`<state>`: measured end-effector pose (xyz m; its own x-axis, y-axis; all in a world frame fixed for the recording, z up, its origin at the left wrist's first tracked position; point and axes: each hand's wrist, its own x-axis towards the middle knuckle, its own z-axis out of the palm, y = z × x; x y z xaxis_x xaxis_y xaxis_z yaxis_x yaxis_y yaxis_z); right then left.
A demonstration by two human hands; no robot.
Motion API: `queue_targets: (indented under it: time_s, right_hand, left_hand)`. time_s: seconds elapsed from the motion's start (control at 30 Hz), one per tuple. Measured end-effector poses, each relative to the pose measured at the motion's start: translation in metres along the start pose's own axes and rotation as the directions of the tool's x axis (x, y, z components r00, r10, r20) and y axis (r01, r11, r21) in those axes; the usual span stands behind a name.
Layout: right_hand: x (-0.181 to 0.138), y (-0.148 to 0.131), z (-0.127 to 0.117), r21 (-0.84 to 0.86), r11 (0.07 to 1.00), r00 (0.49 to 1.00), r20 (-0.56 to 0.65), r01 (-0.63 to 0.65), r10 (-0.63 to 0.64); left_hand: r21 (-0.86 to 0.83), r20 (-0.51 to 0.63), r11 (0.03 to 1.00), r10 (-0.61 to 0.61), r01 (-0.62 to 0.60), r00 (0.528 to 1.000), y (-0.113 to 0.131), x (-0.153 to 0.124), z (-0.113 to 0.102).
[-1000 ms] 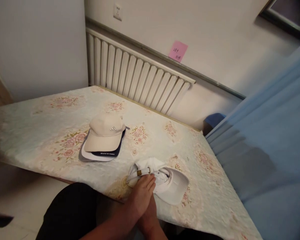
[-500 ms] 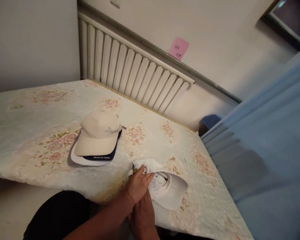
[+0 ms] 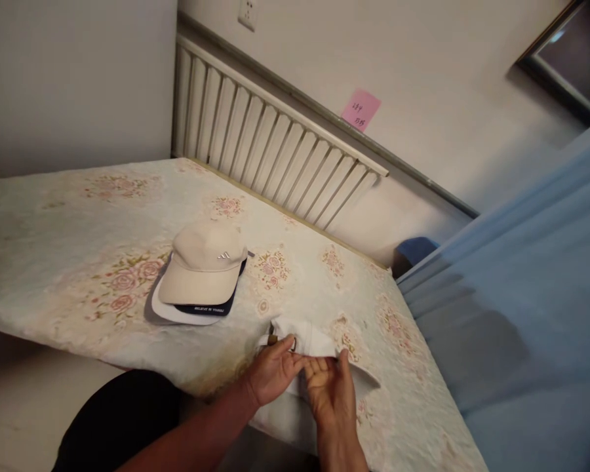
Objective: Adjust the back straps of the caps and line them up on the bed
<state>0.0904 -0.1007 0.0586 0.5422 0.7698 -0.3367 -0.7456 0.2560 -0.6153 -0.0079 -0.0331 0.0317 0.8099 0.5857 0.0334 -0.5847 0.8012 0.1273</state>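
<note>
A white cap [image 3: 311, 338] lies near the front edge of a table covered with a flowered cloth [image 3: 78, 223]. My left hand [image 3: 271, 373] pinches the cap's back strap near its small brass buckle [image 3: 273, 340]. My right hand [image 3: 332, 392] lies palm up over the cap, its fingers curled round the cap's edge, and hides most of the brim. To the left a beige cap [image 3: 204, 265] tops a stack of caps, with a dark blue one [image 3: 211, 308] and a white one [image 3: 177, 314] showing beneath it.
A white radiator [image 3: 270, 151] runs along the wall behind the table. A pink sticky note [image 3: 360, 110] is on the wall and a socket [image 3: 246, 12] above. A blue curtain [image 3: 521, 295] hangs at the right. A dark-clothed knee [image 3: 113, 419] shows below the table edge.
My right hand has come out from under my left and now lies palm up on the white cap, covering its brim. The view has shifted slightly.
</note>
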Motion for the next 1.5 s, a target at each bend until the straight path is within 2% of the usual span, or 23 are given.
queue_targets:
  time_s: [0.1, 0.13, 0.2, 0.3, 0.4, 0.5, 0.6, 0.73, 0.83, 1.03, 1.23, 1.4, 1.5]
  right_hand:
    - [0.001, -0.012, 0.020, 0.046, 0.997, 0.990, -0.130, 0.061, -0.054]
    - [-0.001, -0.016, 0.026, 0.045, 0.996, 0.990, -0.122, 0.079, -0.073]
    - [-0.007, -0.021, 0.038, 0.046, 0.991, 0.992, -0.027, 0.124, -0.123]
    - [-0.015, -0.022, 0.049, 0.028, 0.973, 0.961, 0.151, 0.229, -0.230]
    - [-0.014, -0.011, 0.044, 0.023, 0.963, 0.949, 0.163, 0.268, -0.268]
    - [-0.006, 0.009, 0.029, 0.054, 0.985, 0.985, 0.034, 0.164, -0.166]
    - [-0.003, 0.025, 0.019, 0.077, 0.987, 0.990, 0.015, 0.139, -0.140]
    - [-0.001, 0.032, 0.021, 0.082, 0.987, 0.989, 0.041, 0.138, -0.142]
    - [0.001, 0.033, 0.025, 0.063, 0.985, 0.986, 0.029, 0.161, -0.163]
    - [-0.001, 0.034, 0.023, 0.059, 0.990, 0.989, 0.061, 0.131, -0.134]
    - [-0.003, 0.026, 0.023, 0.103, 0.989, 0.992, 0.054, 0.108, -0.114]
    - [-0.003, 0.024, 0.028, 0.106, 0.981, 0.983, 0.072, 0.163, -0.171]
    - [-0.004, 0.028, 0.032, 0.064, 0.982, 0.978, 0.092, 0.179, -0.185]
  left_hand:
    - [0.039, 0.045, 0.999, -0.006, 0.004, 0.999, 0.003, -0.004, 0.003]
    - [0.035, 0.043, 0.999, -0.003, 0.002, 0.999, 0.006, -0.004, 0.004]
    - [0.010, 0.027, 1.000, 0.001, -0.001, 1.000, 0.012, -0.004, 0.006]
    - [-0.037, 0.001, 0.999, 0.030, -0.030, 1.000, 0.022, -0.002, 0.007]
    - [-0.059, -0.071, 0.994, 0.093, -0.097, 0.993, 0.032, 0.001, 0.005]
    - [-0.048, -0.188, 0.986, 0.149, -0.161, 0.971, 0.038, 0.004, 0.001]
    - [-0.046, -0.248, 0.981, 0.173, -0.190, 0.953, 0.039, 0.006, 0.001]
    - [-0.080, -0.139, 0.977, 0.184, -0.196, 0.973, 0.031, 0.002, 0.002]
    - [-0.046, -0.066, 0.977, 0.205, -0.208, 0.977, 0.024, -0.002, 0.002]
    - [-0.045, -0.155, 0.978, 0.194, -0.203, 0.969, 0.027, 0.000, -0.001]
    - [-0.059, -0.178, 0.982, 0.166, -0.179, 0.970, 0.029, 0.004, -0.006]
    - [-0.069, -0.154, 0.982, 0.163, -0.175, 0.974, 0.031, 0.004, -0.006]
    - [-0.080, -0.082, 0.980, 0.175, -0.182, 0.981, 0.034, 0.001, -0.001]
